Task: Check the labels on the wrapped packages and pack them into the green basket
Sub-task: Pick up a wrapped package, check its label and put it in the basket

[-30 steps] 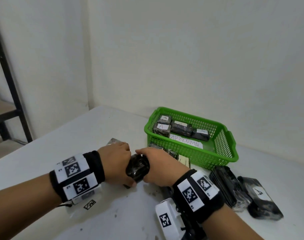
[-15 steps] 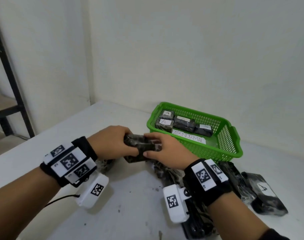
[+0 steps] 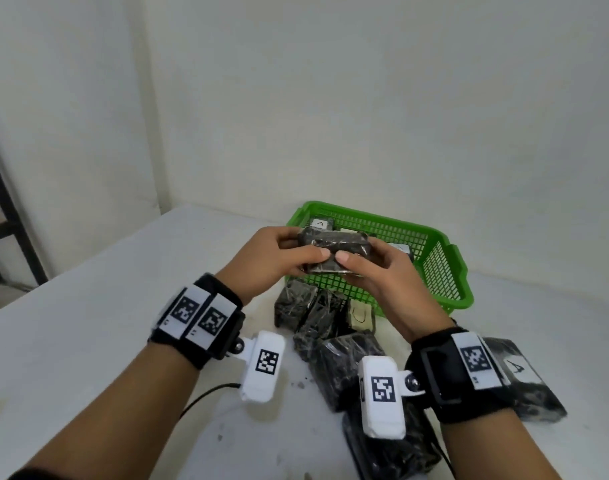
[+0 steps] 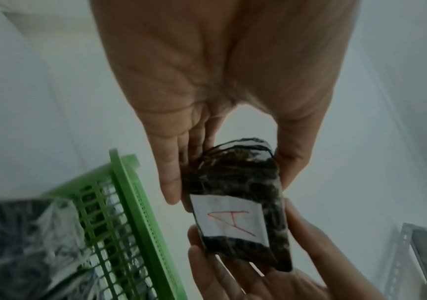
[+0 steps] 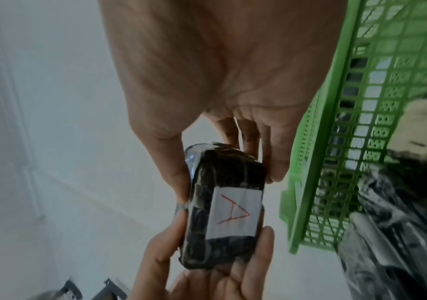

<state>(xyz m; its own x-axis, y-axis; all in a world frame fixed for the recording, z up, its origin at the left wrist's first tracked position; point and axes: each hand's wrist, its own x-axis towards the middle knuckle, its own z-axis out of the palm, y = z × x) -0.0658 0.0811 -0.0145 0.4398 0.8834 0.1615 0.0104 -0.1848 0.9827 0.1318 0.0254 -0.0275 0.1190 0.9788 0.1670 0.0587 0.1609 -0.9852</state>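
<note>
Both hands hold one wrapped package (image 3: 334,251) in the air, just above the near rim of the green basket (image 3: 445,271). The left hand (image 3: 279,258) grips its left end, thumb on the near side and fingers curled behind. The right hand (image 3: 382,271) grips the right end the same way, thumb on the near face, fingers wrapped round the far side. The two thumb tips almost meet at the middle of the package.

The package is dark, in clear film. In the head view its long axis runs left to right, approx. level, between the two hands. Its white label (image 4: 229,217) faces down, away from the head camera and toward the wrist cameras. The label carries a red "A", seen in both wrist views; in the right wrist view the label (image 5: 234,213) sits nearer the left-hand end.

Inside the basket lie other dark packages, and one w/ an "A" label (image 3: 319,223) shows at the far left corner. The rest of the inside is mostly hidden by the hands.

On the white table (image 3: 88,341) in front of the basket lies a pile of wrapped packages (image 3: 331,327), touching each other, some under the right wrist. One more package w/ an "A" label (image 3: 525,379) lies on the right, beside the right wrist band.
</note>
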